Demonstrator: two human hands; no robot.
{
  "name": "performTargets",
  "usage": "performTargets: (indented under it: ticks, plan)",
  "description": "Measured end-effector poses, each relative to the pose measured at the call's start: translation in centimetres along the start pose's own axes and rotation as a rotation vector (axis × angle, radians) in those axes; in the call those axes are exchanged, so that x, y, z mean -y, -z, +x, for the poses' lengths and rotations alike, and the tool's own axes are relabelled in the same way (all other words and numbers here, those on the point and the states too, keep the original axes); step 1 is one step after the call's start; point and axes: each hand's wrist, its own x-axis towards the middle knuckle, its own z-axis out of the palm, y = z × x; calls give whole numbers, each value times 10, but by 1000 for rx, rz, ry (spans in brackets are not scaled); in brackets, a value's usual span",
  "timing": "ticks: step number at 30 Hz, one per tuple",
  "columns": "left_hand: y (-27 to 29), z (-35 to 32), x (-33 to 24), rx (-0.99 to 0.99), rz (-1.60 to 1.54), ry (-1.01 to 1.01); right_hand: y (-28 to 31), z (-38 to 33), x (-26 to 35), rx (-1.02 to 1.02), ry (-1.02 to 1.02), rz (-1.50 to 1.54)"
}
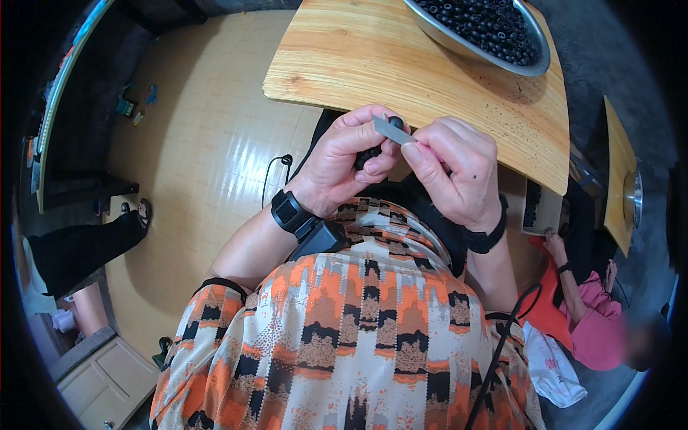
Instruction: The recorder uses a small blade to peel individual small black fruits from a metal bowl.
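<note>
In front of my body, just off the near edge of the wooden table [344,64], both hands are close together. My left hand [333,161] is closed around several small black round pieces [368,156]. One black round piece [396,122] sticks up by its thumb and fingertips. Between the fingers of my right hand [462,165] is a flat grey blade [392,130], its far end resting against the piece at the left fingertips. A bit of pink shows by the right fingers, too covered to make out.
On the table a metal bowl [539,67] holds many small black rings, with dark crumbs scattered near it. To the right, a person in pink [598,322] reaches toward a box [548,208] of black pieces. A white bag [552,365] lies nearby. Another person's leg [86,247] is at left.
</note>
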Motion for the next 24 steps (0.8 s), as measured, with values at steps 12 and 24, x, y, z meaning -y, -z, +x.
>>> performTargets:
  ticks: [12, 24]
  plan:
    - [-3, -5, -2, -19, 28, 18, 1, -1, -4, 47, -38, 89]
    - [-5, 2, -7, 41, 108, -35, 0, -2, -22, -80, -383, 436]
